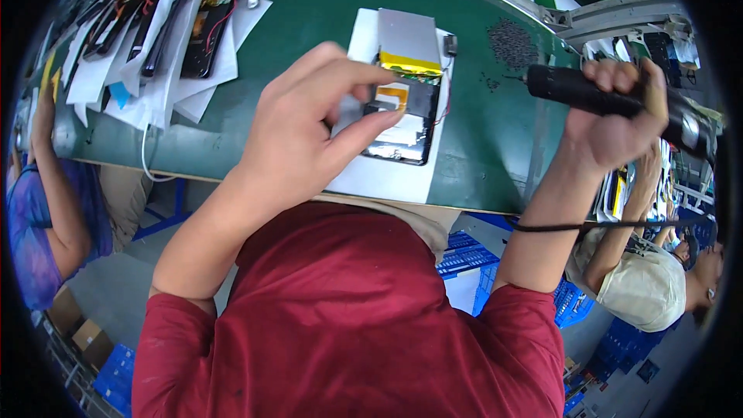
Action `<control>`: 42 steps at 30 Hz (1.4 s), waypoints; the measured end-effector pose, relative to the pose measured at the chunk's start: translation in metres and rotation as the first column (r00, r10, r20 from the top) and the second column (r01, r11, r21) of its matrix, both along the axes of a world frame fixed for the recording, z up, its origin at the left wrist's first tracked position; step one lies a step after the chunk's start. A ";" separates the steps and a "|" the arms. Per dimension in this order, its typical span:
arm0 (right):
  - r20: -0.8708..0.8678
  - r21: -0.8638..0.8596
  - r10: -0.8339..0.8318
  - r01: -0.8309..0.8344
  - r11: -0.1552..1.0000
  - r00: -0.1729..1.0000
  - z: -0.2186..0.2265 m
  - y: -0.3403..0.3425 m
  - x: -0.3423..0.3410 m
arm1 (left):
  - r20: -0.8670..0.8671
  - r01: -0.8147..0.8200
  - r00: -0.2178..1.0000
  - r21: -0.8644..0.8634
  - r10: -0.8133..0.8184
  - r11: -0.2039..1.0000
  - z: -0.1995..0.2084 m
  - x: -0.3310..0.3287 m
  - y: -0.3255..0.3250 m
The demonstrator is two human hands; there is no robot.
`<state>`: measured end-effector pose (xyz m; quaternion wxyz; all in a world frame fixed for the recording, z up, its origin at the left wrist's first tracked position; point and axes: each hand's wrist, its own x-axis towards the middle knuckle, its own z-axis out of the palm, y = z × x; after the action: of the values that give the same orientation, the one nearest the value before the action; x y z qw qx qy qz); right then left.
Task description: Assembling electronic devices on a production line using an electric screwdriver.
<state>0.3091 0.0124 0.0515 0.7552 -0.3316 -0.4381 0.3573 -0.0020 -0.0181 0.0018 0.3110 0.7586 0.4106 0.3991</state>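
My left hand is over an opened tablet-like device. Its thumb and forefinger are apart, on either side of an orange flex strip, and I see nothing held between them. A silver battery pack with a yellow tape edge lies at the device's far end, beside a strip of green circuit board. Under the device is a white sheet. My right hand is wrapped round a black electric screwdriver, raised at the right. The thin bit points left, near a heap of small dark screws.
Stacked opened devices with white sheets and wires cover the green bench's left end. A white cable hangs off the front edge. A dark cord crosses by my right forearm. Co-workers sit left and right; blue crates stand below.
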 end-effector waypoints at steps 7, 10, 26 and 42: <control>-0.066 0.124 0.568 -0.559 0.820 0.820 0.036 -0.048 -0.025 | 0.042 0.158 0.981 0.399 -0.191 0.903 0.002 0.039 0.015; -0.080 0.076 0.520 -0.515 0.854 0.851 0.041 -0.056 -0.042 | 0.037 0.161 0.980 0.421 -0.195 0.893 0.000 0.036 0.010; 0.234 0.046 0.524 -0.548 0.835 0.819 0.045 -0.074 -0.066 | 0.147 0.161 0.964 0.331 -0.220 0.930 -0.009 0.027 -0.002; 0.209 -0.056 0.420 -0.418 0.907 0.883 0.012 -0.022 -0.076 | -0.296 0.124 0.955 0.316 -0.027 0.941 -0.031 -0.003 -0.015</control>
<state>0.2331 -0.0100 0.0640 0.6065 -0.2695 -0.5771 0.4759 -0.0045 -0.0334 -0.0289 0.1315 0.8651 0.3487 0.3357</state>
